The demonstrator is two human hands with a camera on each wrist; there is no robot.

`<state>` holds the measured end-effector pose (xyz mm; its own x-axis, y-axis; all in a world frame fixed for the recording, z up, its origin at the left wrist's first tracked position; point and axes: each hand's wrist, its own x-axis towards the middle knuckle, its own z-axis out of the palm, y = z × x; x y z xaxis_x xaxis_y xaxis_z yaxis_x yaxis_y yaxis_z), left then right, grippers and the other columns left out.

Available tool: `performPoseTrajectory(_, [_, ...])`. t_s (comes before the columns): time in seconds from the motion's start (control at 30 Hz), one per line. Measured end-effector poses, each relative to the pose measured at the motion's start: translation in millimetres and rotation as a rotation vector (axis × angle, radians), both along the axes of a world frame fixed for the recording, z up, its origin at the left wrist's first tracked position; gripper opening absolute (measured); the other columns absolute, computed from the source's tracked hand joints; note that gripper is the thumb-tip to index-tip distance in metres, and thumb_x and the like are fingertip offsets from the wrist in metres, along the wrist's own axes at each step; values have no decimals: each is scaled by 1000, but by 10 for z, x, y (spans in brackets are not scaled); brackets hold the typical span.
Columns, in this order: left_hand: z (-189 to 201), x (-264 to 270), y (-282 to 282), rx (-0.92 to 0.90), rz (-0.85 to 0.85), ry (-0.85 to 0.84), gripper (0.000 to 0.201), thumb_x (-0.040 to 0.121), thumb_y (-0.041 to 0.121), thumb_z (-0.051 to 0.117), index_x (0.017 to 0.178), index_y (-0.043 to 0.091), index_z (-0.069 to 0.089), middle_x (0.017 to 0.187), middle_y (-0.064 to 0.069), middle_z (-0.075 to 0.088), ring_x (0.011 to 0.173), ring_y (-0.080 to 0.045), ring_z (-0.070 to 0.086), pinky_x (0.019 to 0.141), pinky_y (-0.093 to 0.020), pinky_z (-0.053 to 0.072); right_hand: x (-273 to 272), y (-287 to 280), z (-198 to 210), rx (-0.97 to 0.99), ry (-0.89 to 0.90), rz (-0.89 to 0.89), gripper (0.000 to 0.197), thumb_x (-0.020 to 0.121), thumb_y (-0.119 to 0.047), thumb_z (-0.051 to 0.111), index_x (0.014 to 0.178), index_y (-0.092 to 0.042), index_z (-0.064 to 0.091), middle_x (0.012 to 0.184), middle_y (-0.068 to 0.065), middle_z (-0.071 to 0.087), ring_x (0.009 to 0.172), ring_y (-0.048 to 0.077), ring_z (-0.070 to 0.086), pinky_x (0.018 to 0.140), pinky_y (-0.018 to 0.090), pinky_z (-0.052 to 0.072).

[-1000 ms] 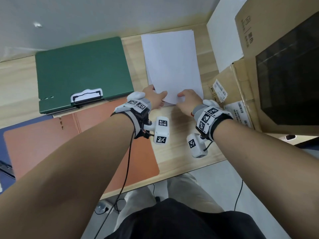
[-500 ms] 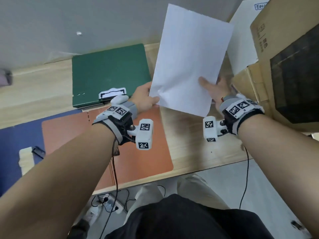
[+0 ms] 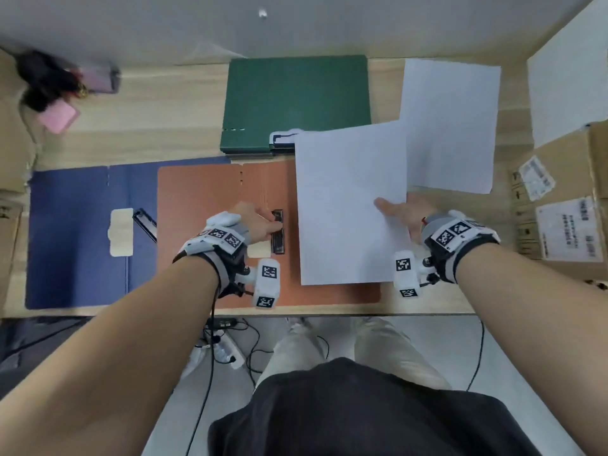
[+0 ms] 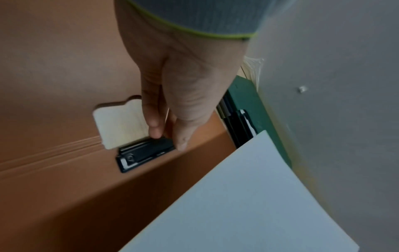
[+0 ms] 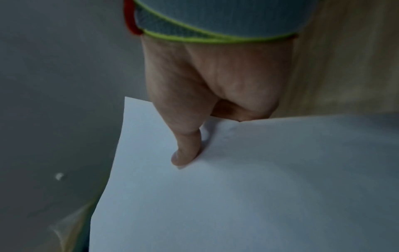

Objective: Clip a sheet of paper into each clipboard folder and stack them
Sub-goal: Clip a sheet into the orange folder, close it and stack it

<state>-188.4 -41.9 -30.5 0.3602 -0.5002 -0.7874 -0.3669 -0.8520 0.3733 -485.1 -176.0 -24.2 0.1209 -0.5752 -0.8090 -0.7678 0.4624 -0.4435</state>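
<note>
An orange folder point(image 3: 204, 199) lies open on the table, with its black clip point(image 3: 278, 232) near the spine. My left hand point(image 3: 263, 225) pinches that clip point(image 4: 146, 153) between thumb and fingers point(image 4: 154, 126). In my right hand point(image 3: 398, 212) is a single white sheet point(image 3: 348, 205), pinched at its right edge and held over the orange folder's right half. In the right wrist view the thumb point(image 5: 185, 153) lies on top of the sheet point(image 5: 259, 187). A paper stack point(image 3: 450, 126) lies at the back right. Behind sits a closed green folder point(image 3: 296, 100). An open blue folder point(image 3: 75, 232) lies on the left.
Cardboard boxes point(image 3: 566, 205) crowd the table's right side, with a white panel point(image 3: 566, 93) behind them. A pink item point(image 3: 57, 118) and a dark object lie at the back left. Cables and a power strip point(image 3: 227, 350) are on the floor below the table's front edge.
The sheet has come down from upright to over the orange folder, now held by my right hand alone. My left hand has let go of it and taken hold of the clip.
</note>
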Motion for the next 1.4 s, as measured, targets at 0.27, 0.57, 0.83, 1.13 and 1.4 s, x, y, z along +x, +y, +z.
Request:
performPoseTrajectory(0.27, [-249,-32,93,25,-190,-225,43,84,45,75,118,21,64,107,0,68,83,-16,59,67,-26,44,194,476,-333,29,6,-151,46,79,-42,78,111,-11,68,111,6,70,97,27,66,86,40,54])
performPoseTrajectory(0.57, [-434,-116,-12,66,-173,-294,34,77,44,77,73,20,55,76,-3,63,65,-18,56,61,-27,46,371,545,-389,-21,-24,-199,29,82,-33,77,102,-16,64,106,5,68,97,25,64,93,41,52])
performPoseTrajectory(0.83, [-311,-80,43,46,-8,-218,24,76,39,81,85,24,65,89,3,67,75,-16,66,73,-30,59,392,520,-339,-20,23,-124,49,88,-36,70,125,-6,58,115,6,62,103,25,56,86,33,43])
performPoseTrajectory(1.13, [-336,24,173,-89,148,-107,36,73,28,84,105,17,74,98,4,74,84,-12,69,83,-27,57,441,482,-263,-6,32,-45,48,92,-37,64,127,-5,57,112,3,59,95,20,52,73,27,43])
performPoseTrajectory(1.4, [-367,54,161,-80,138,-89,32,73,29,85,101,20,73,95,6,73,85,-12,68,85,-29,57,525,517,-299,17,44,-175,77,81,-42,76,136,2,45,129,5,54,122,30,53,96,38,46])
